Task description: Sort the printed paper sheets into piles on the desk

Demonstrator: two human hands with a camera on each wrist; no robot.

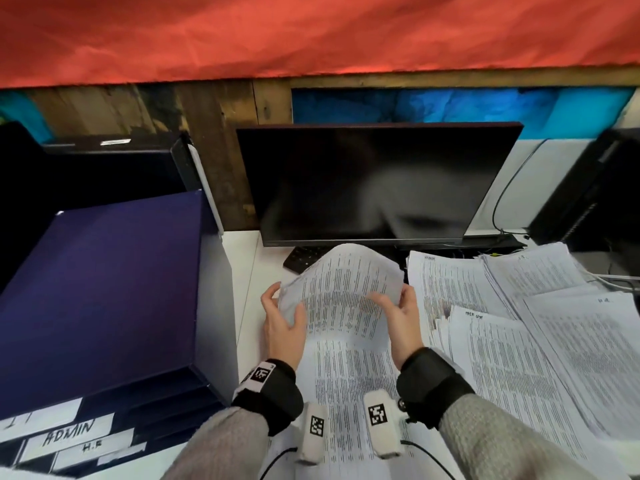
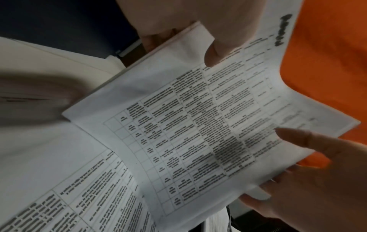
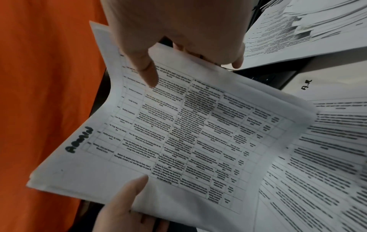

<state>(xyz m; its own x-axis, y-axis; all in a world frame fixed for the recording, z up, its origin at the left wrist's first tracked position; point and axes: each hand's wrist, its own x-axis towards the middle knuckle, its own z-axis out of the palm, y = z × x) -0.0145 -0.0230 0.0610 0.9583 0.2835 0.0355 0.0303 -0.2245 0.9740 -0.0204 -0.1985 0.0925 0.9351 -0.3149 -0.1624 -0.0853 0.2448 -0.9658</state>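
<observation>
I hold a thin bundle of printed table sheets point(image 1: 343, 285) up off the desk, bowed, in front of the monitor. My left hand point(image 1: 282, 320) grips its left edge, thumb on top and fingers underneath. On the opposite edge my right hand point(image 1: 398, 310) grips the same way. The left wrist view shows the bundle point(image 2: 188, 133) with my left thumb point(image 2: 216, 53) pressed on the page. In the right wrist view "ADMIN" is handwritten on the top sheet point(image 3: 79, 139). Another printed pile point(image 1: 346, 382) lies on the desk below my hands. Several piles point(image 1: 502, 358) spread out to the right.
A dark blue stacked file tray point(image 1: 104, 289) with labels such as ADMIN and H.R stands at the left. A dark monitor point(image 1: 374, 181) and a keyboard point(image 1: 304, 259) sit behind the bundle. At the far right stands a black computer case point(image 1: 595, 188) with cables.
</observation>
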